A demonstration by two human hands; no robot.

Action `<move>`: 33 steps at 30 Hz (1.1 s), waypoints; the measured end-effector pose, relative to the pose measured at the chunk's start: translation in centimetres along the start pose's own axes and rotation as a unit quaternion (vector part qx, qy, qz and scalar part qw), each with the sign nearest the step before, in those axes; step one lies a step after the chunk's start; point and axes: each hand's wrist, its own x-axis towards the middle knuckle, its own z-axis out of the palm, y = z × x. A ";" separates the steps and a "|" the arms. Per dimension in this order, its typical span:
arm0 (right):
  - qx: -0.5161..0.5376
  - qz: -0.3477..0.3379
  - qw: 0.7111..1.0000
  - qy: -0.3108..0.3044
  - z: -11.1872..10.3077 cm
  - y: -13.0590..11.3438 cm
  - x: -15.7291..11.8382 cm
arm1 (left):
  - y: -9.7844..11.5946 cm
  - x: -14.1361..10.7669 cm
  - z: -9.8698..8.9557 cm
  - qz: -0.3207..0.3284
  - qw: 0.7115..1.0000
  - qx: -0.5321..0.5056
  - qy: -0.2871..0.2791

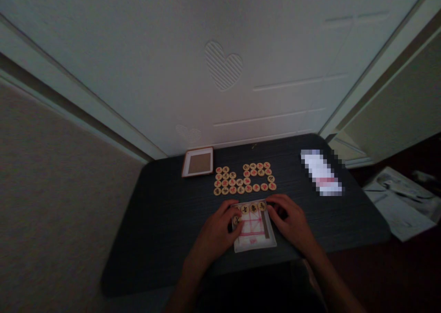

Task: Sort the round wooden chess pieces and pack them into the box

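A shallow white box lies at the front of the dark table. Inside it is a folded paper with pink-red lines. Along the box's far side sit several round wooden Chinese chess pieces. My left hand reaches over the box's left side, with thumb and fingers closed around a chess piece there. At the far right corner, my right hand grips the box's edge with curved fingers; some fingertips are hidden. Beyond the box, many more loose pieces lie in rough rows, with red or black characters.
A brown-edged box lid rests at the table's back left. A blurred-out white object lies on the right. Behind the table stands a white door with heart reliefs. Papers lie beyond the right edge.
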 end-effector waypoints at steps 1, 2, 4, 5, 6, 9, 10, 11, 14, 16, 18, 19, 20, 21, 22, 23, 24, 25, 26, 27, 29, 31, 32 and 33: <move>-0.001 0.000 1.000 0.000 0.0 0.0 0.0 | 0.0 0.0 0.0 0.002 1.000 -0.003 -0.001; -0.003 -0.001 1.000 -0.001 0.0 0.1 0.0 | 0.0 0.0 0.0 0.003 1.000 -0.006 -0.001; -0.003 -0.002 1.000 0.001 0.1 0.1 0.0 | 0.0 0.0 0.0 0.006 1.000 -0.008 0.001; -0.002 -0.003 1.000 0.001 0.1 0.1 0.0 | 0.0 0.0 0.0 0.006 1.000 -0.007 0.002; -0.001 -0.003 1.000 0.001 0.1 0.1 0.0 | 0.1 0.0 0.1 0.007 1.000 -0.007 0.004; 0.002 -0.002 1.000 0.000 0.1 0.2 -0.1 | 0.1 0.0 0.1 0.003 1.000 -0.008 0.009; 0.003 -0.002 1.000 0.000 0.1 0.2 -0.1 | 0.1 0.0 0.1 0.002 1.000 -0.010 0.008; 0.005 -0.001 1.000 -0.001 0.1 0.2 -0.1 | 0.1 0.0 0.1 0.001 1.000 -0.011 0.006; 0.006 -0.001 1.000 -0.004 0.1 0.2 -0.1 | 0.1 0.0 0.1 -0.002 1.000 -0.010 0.001; 0.005 -0.003 1.000 -0.005 0.1 0.2 -0.1 | 0.1 0.0 0.2 -0.002 1.000 -0.011 0.000; 0.005 -0.004 1.000 -0.006 0.1 0.2 0.0 | 0.1 0.0 0.2 0.000 1.000 -0.013 -0.001; 0.005 -0.004 1.000 -0.006 0.1 0.2 0.0 | 0.1 0.0 0.2 0.001 1.000 -0.013 -0.001; 0.004 -0.003 1.000 -0.005 0.1 0.2 0.0 | 0.1 0.0 0.2 0.001 1.000 -0.014 -0.002; 0.004 -0.002 1.000 -0.005 0.2 0.2 0.0 | 0.1 0.0 0.2 0.001 1.000 -0.014 -0.002; 0.003 -0.001 1.000 -0.004 0.2 0.2 0.0 | 0.1 0.0 0.3 0.002 1.000 -0.014 -0.001; 0.003 -0.001 1.000 -0.003 0.2 0.2 0.0 | 0.1 0.1 0.3 0.002 1.000 -0.015 -0.001; 0.004 -0.002 1.000 -0.002 0.2 0.2 0.0 | 0.0 0.1 0.3 0.003 1.000 -0.015 0.000; 0.004 -0.002 1.000 0.000 0.2 0.2 -0.1 | 0.0 0.1 0.4 0.004 1.000 -0.015 0.001; 0.003 -0.002 1.000 0.000 0.2 0.2 -0.1 | 0.0 0.1 0.4 0.004 1.000 -0.016 0.003; 0.002 -0.002 1.000 0.000 0.2 0.2 0.0 | -0.1 0.1 0.5 0.003 1.000 -0.016 0.003; -0.003 -0.002 1.000 0.000 0.2 0.3 0.0 | -0.2 0.1 0.5 0.002 1.000 -0.015 0.004; -0.007 -0.003 1.000 -0.003 0.2 0.3 0.0 | -0.3 0.2 0.6 0.004 1.000 -0.017 0.002; -0.007 -0.004 1.000 -0.002 0.2 0.3 0.0 | -0.3 0.2 0.6 0.006 1.000 -0.018 0.003; -0.006 -0.004 1.000 0.000 0.2 0.4 0.0 | -0.4 0.2 0.6 0.009 1.000 -0.019 0.004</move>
